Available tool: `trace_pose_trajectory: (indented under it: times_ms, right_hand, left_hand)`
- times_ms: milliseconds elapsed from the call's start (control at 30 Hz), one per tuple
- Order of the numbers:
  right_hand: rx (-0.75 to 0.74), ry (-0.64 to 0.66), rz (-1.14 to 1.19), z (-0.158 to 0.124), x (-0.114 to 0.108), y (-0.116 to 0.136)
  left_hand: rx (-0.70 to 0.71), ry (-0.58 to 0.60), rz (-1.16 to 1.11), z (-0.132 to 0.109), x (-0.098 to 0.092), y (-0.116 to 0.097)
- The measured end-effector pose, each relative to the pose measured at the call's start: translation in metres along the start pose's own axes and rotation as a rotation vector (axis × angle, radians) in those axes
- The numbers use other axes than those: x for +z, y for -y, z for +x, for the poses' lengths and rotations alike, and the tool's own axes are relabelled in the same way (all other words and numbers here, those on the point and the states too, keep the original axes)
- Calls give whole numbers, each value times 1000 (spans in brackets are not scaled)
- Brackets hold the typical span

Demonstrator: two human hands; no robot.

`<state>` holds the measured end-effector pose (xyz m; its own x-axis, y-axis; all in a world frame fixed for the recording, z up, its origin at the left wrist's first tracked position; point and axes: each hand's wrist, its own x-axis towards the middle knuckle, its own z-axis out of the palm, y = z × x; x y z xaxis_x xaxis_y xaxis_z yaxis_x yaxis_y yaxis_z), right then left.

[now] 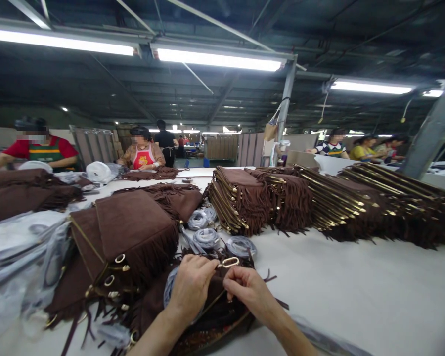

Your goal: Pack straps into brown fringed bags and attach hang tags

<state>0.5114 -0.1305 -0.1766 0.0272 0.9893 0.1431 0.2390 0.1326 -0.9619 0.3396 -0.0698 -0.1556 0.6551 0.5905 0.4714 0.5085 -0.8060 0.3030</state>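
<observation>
My left hand (193, 287) is closed, its thumb and fingers pinching the base of a gold metal clasp (230, 262) with an oval loop. Just right of the clasp, my right hand (250, 291) has its fingertips pressed together; whatever they hold is too small to make out. Both hands are over a dark brown fringed bag (152, 309) lying on the table. Part of a plastic-wrapped coiled strap (169, 287) shows beside my left wrist. Further coiled straps (241, 245) lie just beyond my hands.
Brown fringed bags (133, 222) with gold rings are piled at left. Stacks of bags with gold edges (333, 198) line the back right of the white table (356, 291). Plastic-wrapped straps (25, 252) lie at far left. Co-workers (144, 153) are across the table.
</observation>
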Motion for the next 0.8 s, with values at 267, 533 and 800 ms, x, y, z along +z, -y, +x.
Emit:
trace_pose_trajectory:
  times_ms: [267,533,800]
  right_hand:
    - [-45,-44,-27,0,1,-1]
    - [100,-82,252,-3,-1,6]
    - [163,-69,470,-14,-5,22]
  left_hand:
    - [-269,-38,-484,12,5,-22]
    - [-330,-141,-615,15,16,-13]
    - [-359,-127,-787,11,14,-13]
